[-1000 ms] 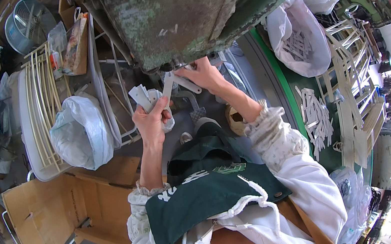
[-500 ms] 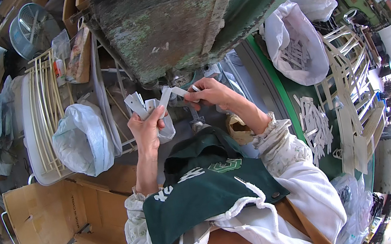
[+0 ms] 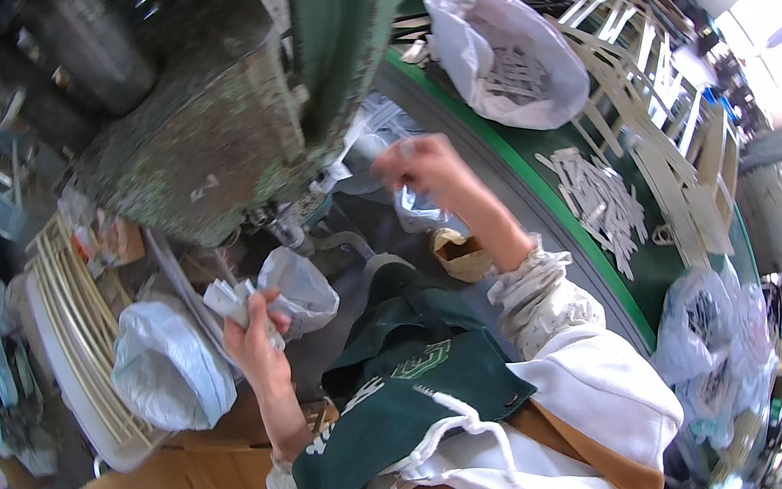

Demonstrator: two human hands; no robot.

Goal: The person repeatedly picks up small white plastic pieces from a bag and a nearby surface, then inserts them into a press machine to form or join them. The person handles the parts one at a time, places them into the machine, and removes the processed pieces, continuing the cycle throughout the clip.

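We see the bundle of flat pale strips (image 3: 231,297) gripped in the left hand (image 3: 259,345), its fingers wrapped round the lower part and the thumb on the inner side. From the right hand (image 3: 431,173), the bundle lies at about eight o'clock, well apart; its long axis runs roughly from ten to four o'clock. The left hand is the one at the bundle, while the right hand is nearer to the loose pile of strips (image 3: 597,203), which lies between three and four o'clock from it on the green counter (image 3: 512,138). The worn machine (image 3: 196,157) stands at about twelve o'clock from the left hand, and a white bag (image 3: 299,284) is just beside that hand at two o'clock.

Motion blurs the right hand: its fingers look bent, but we cannot tell whether they are pinching anything. The fingers and palm of the left hand hide the lower ends of the strips, so we cannot count them. The machine's top is cut off by the frame, and its body hides most of its underside.
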